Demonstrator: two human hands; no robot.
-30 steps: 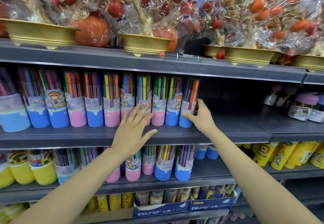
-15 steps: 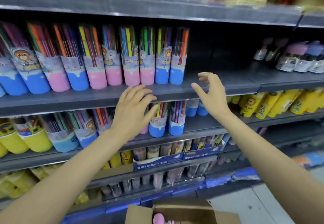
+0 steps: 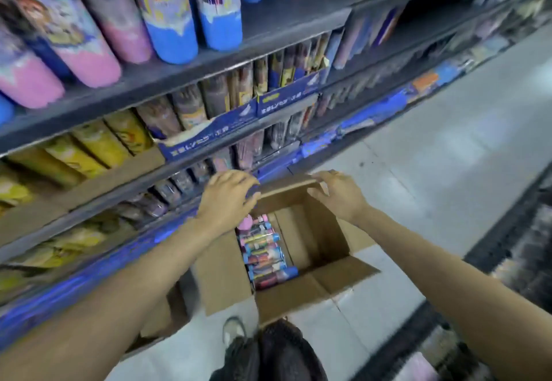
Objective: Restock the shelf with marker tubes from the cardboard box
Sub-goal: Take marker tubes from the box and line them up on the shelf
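The marker tubes lie on their sides in a short stack along the left wall inside the cardboard box. They are small round tubes with bright picture wrappers in pink, red and purple, and most have a blue cap at the right end. One at the top of the stack has a round pink end. The picture is blurry, so the drawings on them cannot be made out. The box is plain brown card, open at the top, with its flaps folded out flat, and it sits on the pale tiled floor close to the bottom of the shelf. The right part of the box floor shows bare brown card. The left hand hangs over the left edge of the box with its fingers loosely bent, holding nothing. The right hand is over the far right corner of the box, fingers bent and spread, and it holds nothing too. Up on the shelf stand more tubes, tall and shiny, with blue or pink bottoms and striped markers showing through clear tops. The shelf boards look like dark grey metal. Lower down are yellow packs and blue card trays. A dark shoe shows at the bottom.
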